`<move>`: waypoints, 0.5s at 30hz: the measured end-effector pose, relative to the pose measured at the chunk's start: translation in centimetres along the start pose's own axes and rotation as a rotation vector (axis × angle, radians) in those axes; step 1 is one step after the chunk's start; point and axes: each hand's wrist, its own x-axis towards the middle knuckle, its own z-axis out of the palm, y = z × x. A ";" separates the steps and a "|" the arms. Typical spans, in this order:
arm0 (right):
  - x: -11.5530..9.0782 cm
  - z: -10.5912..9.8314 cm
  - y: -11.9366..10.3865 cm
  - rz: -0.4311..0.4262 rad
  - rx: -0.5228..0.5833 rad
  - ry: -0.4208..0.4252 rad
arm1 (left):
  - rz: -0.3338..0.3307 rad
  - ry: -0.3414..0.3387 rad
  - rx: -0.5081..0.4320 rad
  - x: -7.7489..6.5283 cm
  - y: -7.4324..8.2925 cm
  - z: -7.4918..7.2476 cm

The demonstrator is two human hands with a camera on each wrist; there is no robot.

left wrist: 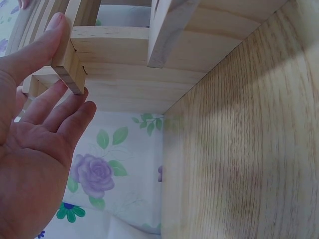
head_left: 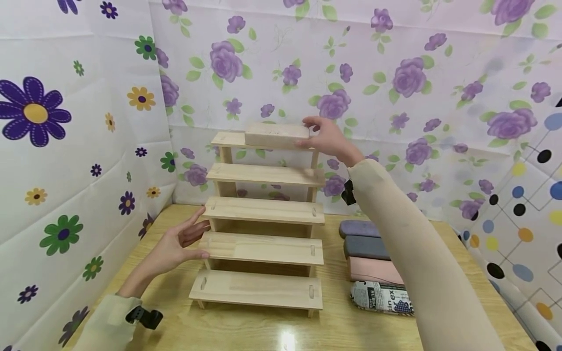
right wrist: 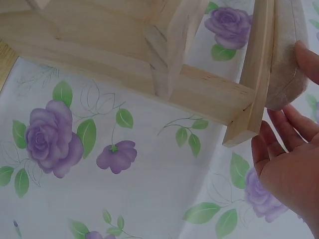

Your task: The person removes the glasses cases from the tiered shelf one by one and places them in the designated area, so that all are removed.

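Observation:
A stepped wooden rack (head_left: pixel 263 248) with several shelf boards stands on the table. Lying lengthwise on its top board is a beige, soft-looking glasses case (head_left: pixel 276 135). My right hand (head_left: pixel 327 138) holds this case by its right end, thumb at the front and fingers around the end. In the right wrist view, the case (right wrist: pixel 286 55) lies against the top board (right wrist: pixel 256 74), with my fingertips right at the board's end. My left hand (head_left: pixel 175 248) grips the rack's left side, its thumb on one board's end and its fingers at the board above.
Right of the rack, partly behind my right forearm, several glasses cases lie in a column: purple (head_left: pixel 357 228), grey-blue (head_left: pixel 366 247), pink (head_left: pixel 375 269) and newsprint-patterned (head_left: pixel 381 296). Flowered cloth walls (head_left: pixel 272 63) enclose the wooden table (head_left: pixel 246 334) at the back and sides.

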 end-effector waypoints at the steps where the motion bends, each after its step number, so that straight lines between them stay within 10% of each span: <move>1: 0.1 0.1 -0.1 0.002 0.001 -0.005 | -0.001 0.002 0.004 0.0 0.0 0.0; 15: -0.3 -0.6 0.3 0.007 0.051 -0.025 | -0.019 0.003 0.007 -0.1 0.0 0.0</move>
